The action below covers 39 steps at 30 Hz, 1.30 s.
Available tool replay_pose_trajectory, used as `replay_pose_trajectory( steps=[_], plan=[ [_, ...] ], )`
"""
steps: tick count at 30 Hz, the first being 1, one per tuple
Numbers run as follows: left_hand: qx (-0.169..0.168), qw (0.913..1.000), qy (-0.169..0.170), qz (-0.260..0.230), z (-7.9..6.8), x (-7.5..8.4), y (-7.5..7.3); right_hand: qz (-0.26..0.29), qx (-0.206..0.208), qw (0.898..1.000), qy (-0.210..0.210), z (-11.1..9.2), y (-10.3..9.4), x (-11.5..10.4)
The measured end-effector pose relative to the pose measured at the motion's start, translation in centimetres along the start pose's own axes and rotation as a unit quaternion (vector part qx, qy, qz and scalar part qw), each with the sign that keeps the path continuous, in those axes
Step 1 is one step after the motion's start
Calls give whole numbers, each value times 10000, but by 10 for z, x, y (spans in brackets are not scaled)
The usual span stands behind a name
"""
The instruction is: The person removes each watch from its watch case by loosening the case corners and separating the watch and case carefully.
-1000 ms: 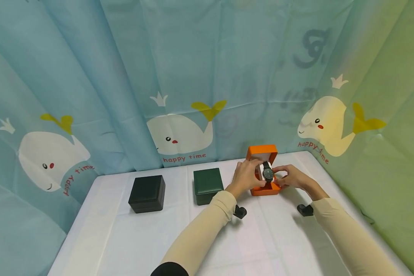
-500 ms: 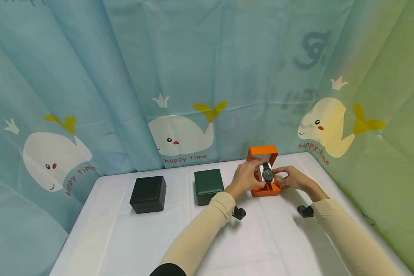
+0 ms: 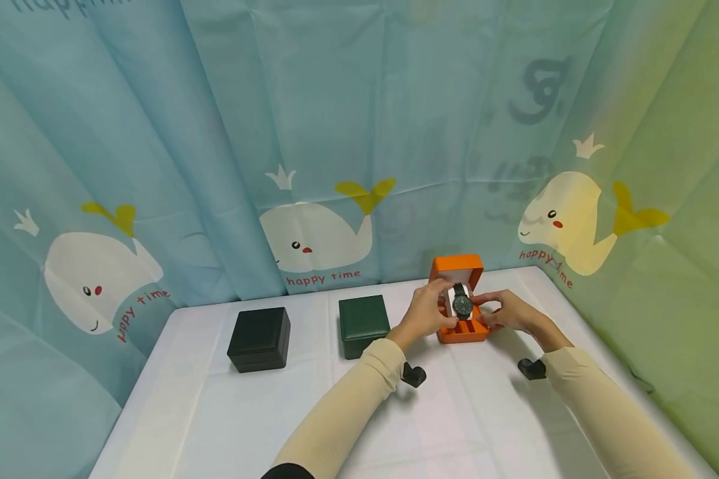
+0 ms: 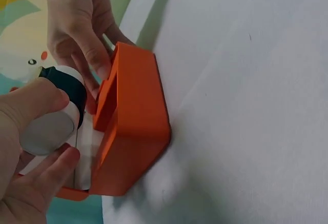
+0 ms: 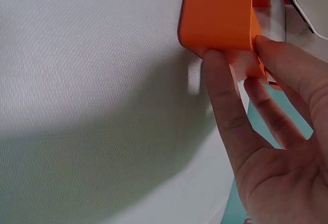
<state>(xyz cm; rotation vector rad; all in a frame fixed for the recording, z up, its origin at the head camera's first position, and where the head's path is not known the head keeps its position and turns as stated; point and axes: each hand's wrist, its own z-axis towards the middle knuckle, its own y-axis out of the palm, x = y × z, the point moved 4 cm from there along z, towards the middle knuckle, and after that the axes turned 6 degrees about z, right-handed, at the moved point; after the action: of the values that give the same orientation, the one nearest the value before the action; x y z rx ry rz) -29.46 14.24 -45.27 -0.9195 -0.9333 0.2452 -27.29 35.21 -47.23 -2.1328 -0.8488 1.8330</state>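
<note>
An orange watch box (image 3: 463,334) stands with its lid raised at the back right of the table. My left hand (image 3: 424,311) grips a white watch cushion (image 4: 48,131) between thumb and fingers. Round this cushion is strapped a watch (image 3: 462,305) with a dark face and dark strap. In the head view the cushion is over the box's front part, and orange dividers show below it. My right hand (image 3: 508,311) holds the right side of the box, with fingertips on the outer wall and at the rim, as the right wrist view shows (image 5: 277,126).
Left of the orange box stands a closed green box (image 3: 363,319). Farther left is a closed black box (image 3: 260,339). A white cloth covers the table (image 3: 263,426), and a blue curtain (image 3: 311,133) with whale prints hangs right behind it.
My left hand has drawn the watch on its cushion slightly left and out of the orange box, so more of the inside shows. The right hand keeps its place on the box.
</note>
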Motion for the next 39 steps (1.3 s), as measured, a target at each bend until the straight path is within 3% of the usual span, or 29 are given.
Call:
replay_pose_trajectory(
  steps=[15, 25, 39],
  plan=[
    [96, 9942, -314, -1026, -9, -1, -1, 8, -9, 10000, 33, 0, 0, -2],
    [110, 9903, -329, -1344, -14, -7, -1, 1, -5, 10000, 99, -1, 1, -3],
    [200, 9805, -340, -1925, -19, -12, -8, -63, -162, 9998, -123, -3, -1, -5]
  ],
)
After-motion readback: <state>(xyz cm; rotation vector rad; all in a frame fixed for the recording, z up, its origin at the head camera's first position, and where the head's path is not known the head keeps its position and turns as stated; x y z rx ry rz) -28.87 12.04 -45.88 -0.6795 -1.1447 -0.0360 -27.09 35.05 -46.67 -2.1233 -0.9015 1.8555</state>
